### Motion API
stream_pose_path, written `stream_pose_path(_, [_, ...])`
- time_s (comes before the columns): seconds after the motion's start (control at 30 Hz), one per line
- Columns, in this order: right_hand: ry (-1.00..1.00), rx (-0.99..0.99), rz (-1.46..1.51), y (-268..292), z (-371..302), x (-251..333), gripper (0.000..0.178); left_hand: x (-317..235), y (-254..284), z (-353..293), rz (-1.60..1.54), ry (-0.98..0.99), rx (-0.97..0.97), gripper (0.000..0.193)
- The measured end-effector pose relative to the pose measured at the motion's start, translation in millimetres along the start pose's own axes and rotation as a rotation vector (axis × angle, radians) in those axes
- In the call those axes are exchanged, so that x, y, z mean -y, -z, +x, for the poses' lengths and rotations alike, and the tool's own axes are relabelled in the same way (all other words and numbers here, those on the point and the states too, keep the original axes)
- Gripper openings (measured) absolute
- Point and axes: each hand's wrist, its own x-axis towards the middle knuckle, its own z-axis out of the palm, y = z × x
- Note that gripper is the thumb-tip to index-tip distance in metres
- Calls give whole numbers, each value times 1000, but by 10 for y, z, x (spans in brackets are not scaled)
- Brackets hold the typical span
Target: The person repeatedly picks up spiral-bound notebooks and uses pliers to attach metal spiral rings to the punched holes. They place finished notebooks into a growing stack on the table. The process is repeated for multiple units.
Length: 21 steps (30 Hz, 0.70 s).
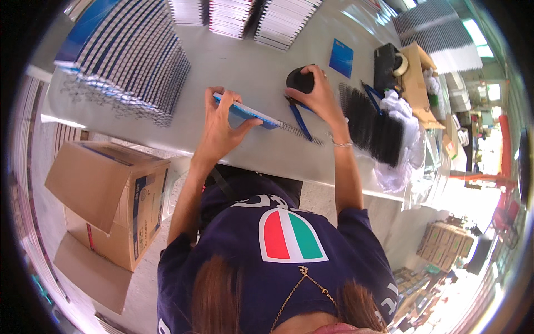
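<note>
My left hand is closed on a thin blue notebook, held on edge just over the grey table. A wire spiral coil sticks out from the notebook's right end; how far it runs into the pages cannot be made out. My right hand has its fingers curved round a black, round, puck-like object. Under that hand lie blue-handled pliers, their handles across the loose end of the coil.
A tall stack of spiral notebooks stands at the left, with more stacks behind. On the right are a pile of black coils, a second pair of pliers, a blue card and crumpled plastic. An open carton sits below left.
</note>
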Motion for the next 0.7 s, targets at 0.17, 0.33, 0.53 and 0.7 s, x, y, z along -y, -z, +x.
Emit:
stream_pose_path(0.17, [92, 662, 978, 112, -319, 131, 77, 90, 171, 87, -76, -2, 23, 68])
stream_pose_path(0.33, [-21, 646, 787, 188, -474, 363, 78, 185, 133, 52, -67, -34, -25, 71])
stream_pose_path(0.53, [-275, 522, 583, 55, -585, 234, 63, 277, 99, 74, -143, -24, 34, 69])
stream_pose_path(0.7, [-111, 433, 373, 14, -658, 375, 53, 285, 152, 134, -176, -85, 95, 65])
